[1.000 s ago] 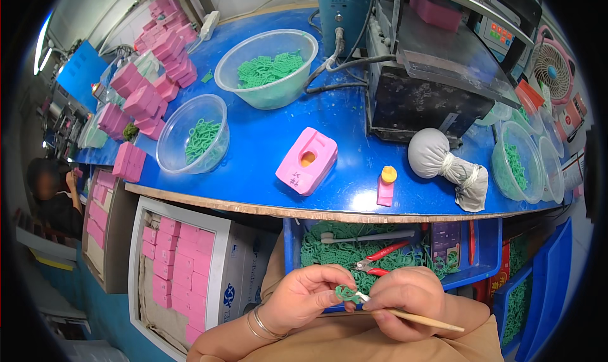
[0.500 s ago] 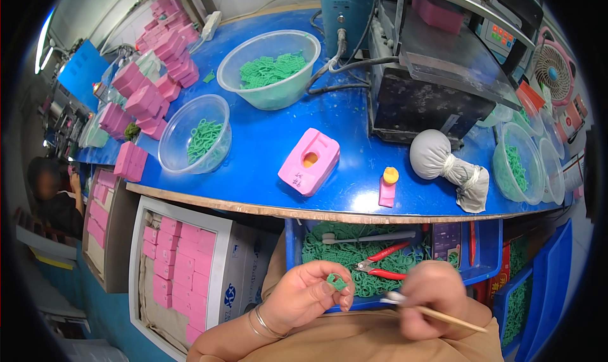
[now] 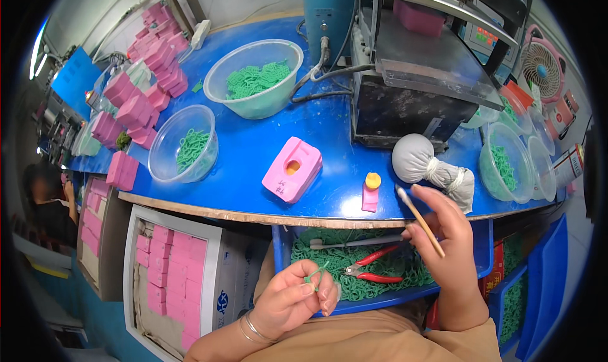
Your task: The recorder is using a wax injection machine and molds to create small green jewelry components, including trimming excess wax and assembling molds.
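Note:
My left hand (image 3: 292, 302) pinches a small green openwork piece (image 3: 313, 278) between thumb and fingertips, over the near edge of a blue tray (image 3: 283, 243). Between the fingers of my right hand (image 3: 455, 251) is a thin wooden-handled brush (image 3: 428, 230) with a whitish tip, raised by the table edge. The tip points toward a tied white cloth bag (image 3: 415, 159). Left of it lies a small pink block with a yellow knob (image 3: 370, 200). Farther left is a pink mould block (image 3: 294, 188) with a yellow-lined hole. Red-handled cutters (image 3: 381, 278) and a white toothbrush (image 3: 361, 241) rest on green pieces in the tray.
Two clear bowls (image 3: 212, 87) (image 3: 166, 162) of green pieces stand on the blue table's left; more bowls (image 3: 529, 181) are at the right. A dark machine (image 3: 405, 109) stands at the back. Pink blocks (image 3: 136, 112) are stacked left. A person (image 3: 54, 204) sits far left.
My right hand has lifted the brush from above my lap, up and away to the table edge beside the cloth bag. My left hand keeps the green piece, now turned differently. The view has shifted slightly.

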Motion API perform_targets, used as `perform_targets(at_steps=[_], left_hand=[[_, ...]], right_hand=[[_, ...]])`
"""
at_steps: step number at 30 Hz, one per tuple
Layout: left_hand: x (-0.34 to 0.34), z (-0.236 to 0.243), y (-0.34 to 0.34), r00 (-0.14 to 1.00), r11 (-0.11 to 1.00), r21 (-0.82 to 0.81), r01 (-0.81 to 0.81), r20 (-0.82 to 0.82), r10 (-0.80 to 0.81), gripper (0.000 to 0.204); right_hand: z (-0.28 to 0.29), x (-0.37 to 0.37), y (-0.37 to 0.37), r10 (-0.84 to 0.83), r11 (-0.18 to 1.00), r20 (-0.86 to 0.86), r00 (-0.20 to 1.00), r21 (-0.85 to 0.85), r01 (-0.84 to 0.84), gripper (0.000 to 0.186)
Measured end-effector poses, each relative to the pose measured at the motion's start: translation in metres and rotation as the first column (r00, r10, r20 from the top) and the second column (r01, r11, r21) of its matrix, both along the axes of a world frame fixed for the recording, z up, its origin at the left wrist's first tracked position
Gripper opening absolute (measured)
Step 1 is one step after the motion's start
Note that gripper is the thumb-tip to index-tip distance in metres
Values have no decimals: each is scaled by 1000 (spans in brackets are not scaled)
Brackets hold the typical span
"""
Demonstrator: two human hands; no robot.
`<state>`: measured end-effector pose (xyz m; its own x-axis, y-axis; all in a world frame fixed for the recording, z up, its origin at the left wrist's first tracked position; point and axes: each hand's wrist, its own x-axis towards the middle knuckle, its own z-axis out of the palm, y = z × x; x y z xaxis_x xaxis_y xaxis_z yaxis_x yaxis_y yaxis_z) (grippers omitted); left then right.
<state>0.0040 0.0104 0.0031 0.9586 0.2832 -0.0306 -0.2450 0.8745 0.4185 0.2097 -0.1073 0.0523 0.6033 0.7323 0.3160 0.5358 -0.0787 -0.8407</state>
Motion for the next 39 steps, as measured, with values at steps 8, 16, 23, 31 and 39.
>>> perform_targets(at_steps=[8, 16, 23, 31, 39], left_hand=[[0, -2, -1, 999, 999, -13, 39, -34, -39, 17], [0, 0, -1, 998, 994, -85, 65, -12, -66, 21], [-8, 6, -6, 991, 913, 387, 129, -95, -99, 19], [-6, 14, -13, 987, 887, 457, -65, -103, 126, 53], [-11, 12, -14, 983, 843, 538, 16, -162, 84, 66]], right_hand=[[-13, 13, 9, 139, 990, 609, 781, -56, -132, 39], [3, -11, 0, 272, 955, 576, 771, -62, -290, 47], [-15, -37, 9, 487, 853, 386, 784, -15, -522, 20], [-18, -44, 4, 316, 884, 503, 804, 152, -442, 21], [-20, -38, 3, 248, 887, 580, 776, 186, -422, 23]])
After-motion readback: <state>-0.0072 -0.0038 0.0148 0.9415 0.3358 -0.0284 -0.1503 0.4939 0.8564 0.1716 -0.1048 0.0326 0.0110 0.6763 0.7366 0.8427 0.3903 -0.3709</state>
